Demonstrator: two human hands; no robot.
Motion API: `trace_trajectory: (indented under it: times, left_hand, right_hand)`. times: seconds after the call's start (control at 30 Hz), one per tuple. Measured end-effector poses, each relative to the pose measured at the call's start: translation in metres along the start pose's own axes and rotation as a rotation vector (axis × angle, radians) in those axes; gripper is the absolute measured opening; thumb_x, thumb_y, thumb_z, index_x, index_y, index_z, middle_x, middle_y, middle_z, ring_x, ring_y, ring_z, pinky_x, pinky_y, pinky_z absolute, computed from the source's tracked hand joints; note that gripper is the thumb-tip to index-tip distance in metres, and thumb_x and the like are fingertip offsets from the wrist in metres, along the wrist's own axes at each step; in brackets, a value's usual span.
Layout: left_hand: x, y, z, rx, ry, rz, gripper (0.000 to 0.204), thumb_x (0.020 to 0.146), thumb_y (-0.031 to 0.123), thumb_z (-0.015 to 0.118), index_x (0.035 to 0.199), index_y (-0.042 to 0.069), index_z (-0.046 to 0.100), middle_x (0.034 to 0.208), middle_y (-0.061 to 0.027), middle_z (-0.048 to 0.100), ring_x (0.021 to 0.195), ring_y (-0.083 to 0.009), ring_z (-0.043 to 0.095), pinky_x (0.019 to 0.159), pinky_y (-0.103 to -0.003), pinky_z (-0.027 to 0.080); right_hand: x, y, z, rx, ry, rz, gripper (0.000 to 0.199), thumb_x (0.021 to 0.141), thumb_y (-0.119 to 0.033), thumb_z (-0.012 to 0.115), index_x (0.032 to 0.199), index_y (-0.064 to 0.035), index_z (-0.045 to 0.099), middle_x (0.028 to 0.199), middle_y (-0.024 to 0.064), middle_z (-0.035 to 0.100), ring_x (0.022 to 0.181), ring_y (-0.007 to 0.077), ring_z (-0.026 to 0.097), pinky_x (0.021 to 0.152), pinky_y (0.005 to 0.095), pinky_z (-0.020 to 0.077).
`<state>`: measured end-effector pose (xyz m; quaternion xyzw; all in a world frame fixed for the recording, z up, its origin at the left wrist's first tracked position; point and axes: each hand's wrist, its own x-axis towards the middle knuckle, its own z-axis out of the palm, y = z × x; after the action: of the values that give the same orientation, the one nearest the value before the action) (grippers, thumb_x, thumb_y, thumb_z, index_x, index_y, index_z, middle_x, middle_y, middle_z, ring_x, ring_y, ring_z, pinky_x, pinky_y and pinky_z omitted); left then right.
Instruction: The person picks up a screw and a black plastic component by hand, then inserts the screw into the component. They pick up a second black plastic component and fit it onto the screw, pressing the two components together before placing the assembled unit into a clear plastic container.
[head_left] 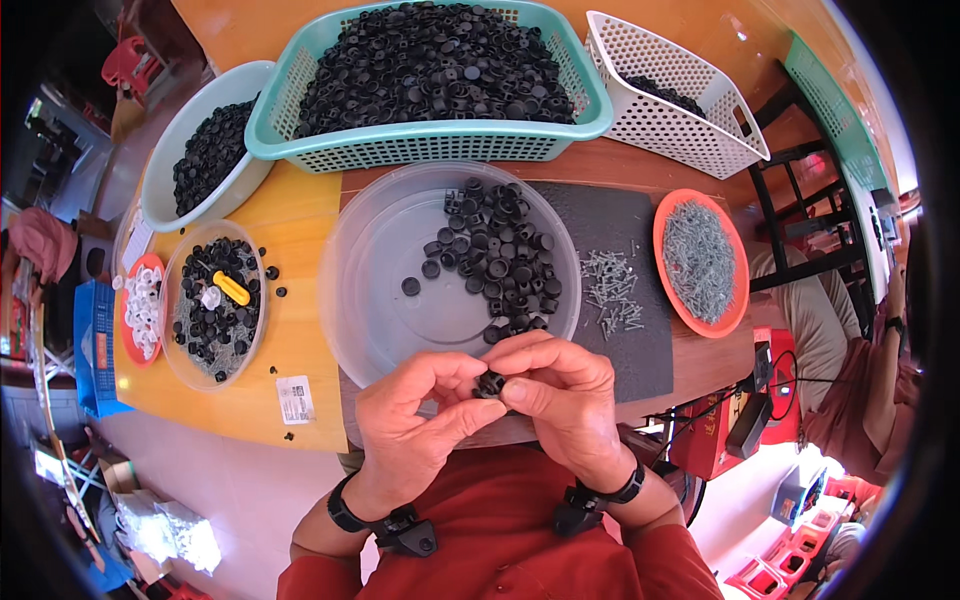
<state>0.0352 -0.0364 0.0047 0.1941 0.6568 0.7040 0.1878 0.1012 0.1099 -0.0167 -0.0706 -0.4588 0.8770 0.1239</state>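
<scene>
Orange wooden tabletop (300, 215) carries two teal bins and one white plastic lattice basket (672, 95), two clear round plastic trays, and two orange dishes. Heaped black caps and loose screws on the dark mat (622, 290) are too many to count. Near the front edge, the left hand (412, 415) and right hand (560, 392) both pinch one small black plastic cap (490, 384) between closed fingertips.
</scene>
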Motion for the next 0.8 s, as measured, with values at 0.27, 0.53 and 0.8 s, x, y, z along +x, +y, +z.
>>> trace_trajectory:
  times: [0.27, 0.53, 0.8]
  left_hand:
    - [0.004, 0.001, -0.001, 0.096, -0.067, 0.025, 0.028, 0.074, 0.003, 0.076, 0.098, 0.000, 0.062, 0.081, -0.0033, 0.065, 0.072, -0.0070, 0.060, 0.063, -0.022, 0.050]
    - [0.007, 0.009, 0.000, 0.047, -0.114, -0.113, 0.036, 0.066, -0.001, 0.080, 0.097, -0.001, 0.061, 0.080, -0.0019, 0.060, 0.073, -0.0076, 0.055, 0.066, -0.021, 0.046]
    - [0.009, 0.009, 0.000, 0.056, -0.136, -0.130, 0.037, 0.066, -0.001, 0.080, 0.097, -0.002, 0.062, 0.079, -0.0019, 0.059, 0.072, -0.0075, 0.055, 0.065, -0.022, 0.046]
  right_hand:
    - [-0.003, -0.006, 0.000, -0.002, 0.015, 0.025, 0.020, 0.079, 0.011, 0.062, 0.097, 0.0029, 0.064, 0.103, 0.0099, 0.062, 0.091, 0.0144, 0.060, 0.080, 0.0262, 0.0498]
    - [-0.004, -0.009, -0.003, -0.019, 0.016, 0.032, 0.019, 0.079, 0.011, 0.062, 0.095, 0.0018, 0.065, 0.104, 0.0104, 0.061, 0.091, 0.0140, 0.059, 0.080, 0.0258, 0.0496]
    - [-0.004, -0.008, -0.005, 0.045, 0.032, 0.072, 0.016, 0.079, 0.010, 0.063, 0.092, 0.0016, 0.066, 0.104, 0.0103, 0.060, 0.089, 0.0137, 0.058, 0.079, 0.0263, 0.0494]
